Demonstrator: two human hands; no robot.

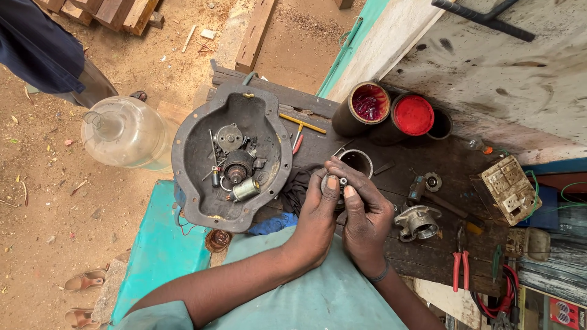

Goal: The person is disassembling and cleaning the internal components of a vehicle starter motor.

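My left hand (318,211) and my right hand (365,211) meet over the dark wooden workbench (422,256). Together they pinch a small round metal part (335,182) with a short shaft tip showing between the thumbs. Most of that part is hidden by my fingers. Just behind my hands stands an open metal cylinder (356,162). To the left lies a large dark metal housing pan (189,153) holding a small gear, a silver cylinder (246,189) and several loose pieces.
Two cans of red paste (413,115) stand at the back. A metal flange (417,222), a hammer (437,198), red-handled pliers (460,269) and a switch box (507,188) lie on the right. A clear plastic jug (122,131) and another person's leg (73,76) are at left.
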